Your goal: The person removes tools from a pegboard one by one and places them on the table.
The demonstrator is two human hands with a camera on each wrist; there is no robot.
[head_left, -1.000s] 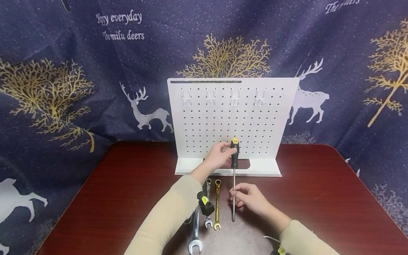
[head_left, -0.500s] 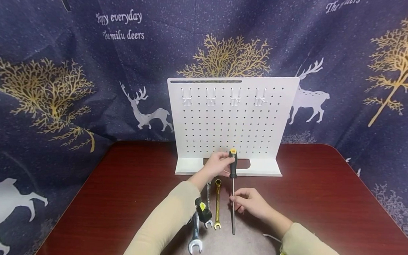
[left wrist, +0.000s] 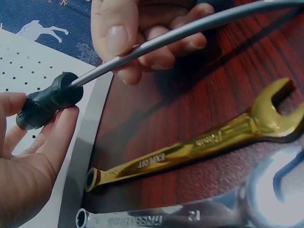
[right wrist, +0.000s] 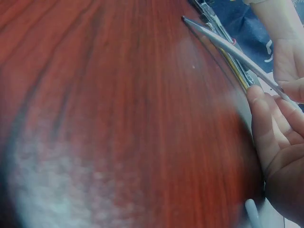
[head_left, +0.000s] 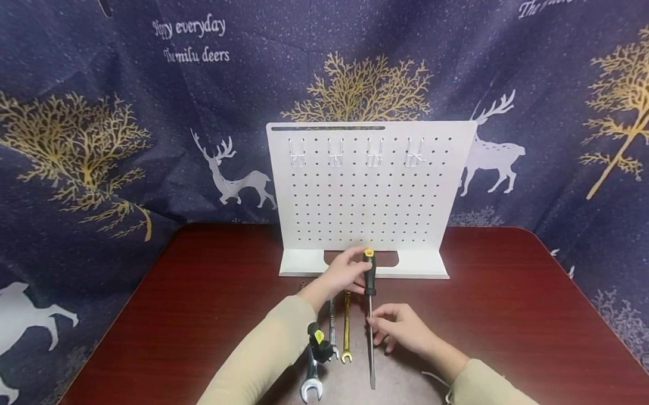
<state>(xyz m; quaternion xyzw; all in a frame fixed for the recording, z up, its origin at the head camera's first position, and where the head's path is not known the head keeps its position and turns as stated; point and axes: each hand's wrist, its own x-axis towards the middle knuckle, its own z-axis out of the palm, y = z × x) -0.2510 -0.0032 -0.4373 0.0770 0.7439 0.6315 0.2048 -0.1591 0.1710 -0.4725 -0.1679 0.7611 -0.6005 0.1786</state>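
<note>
A flat-tipped screwdriver [head_left: 369, 278] with a black handle and yellow end slants over the table, its tip toward the person. My left hand [head_left: 346, 271] grips the handle, as the left wrist view also shows. At the steel shaft [left wrist: 180, 32], my right hand [head_left: 403, 331] pinches it between thumb and index finger. To the left lie a gold combination wrench [head_left: 347, 331], a silver wrench [head_left: 333, 325] and a larger silver wrench [head_left: 311, 385]. The left sleeve and wrist camera partly cover the silver ones.
Behind the hands stands a white pegboard [head_left: 362, 207] on a base, with several clear hooks [head_left: 374, 153] along its top. The dark red table [head_left: 493, 292] ends at a patterned blue cloth [head_left: 232, 86]. A thin white cord [head_left: 435, 378] hangs by the right wrist.
The screwdriver and my left hand have come down and toward the person, so the shaft slid past my right fingers. My right hand has shifted slightly toward the person.
</note>
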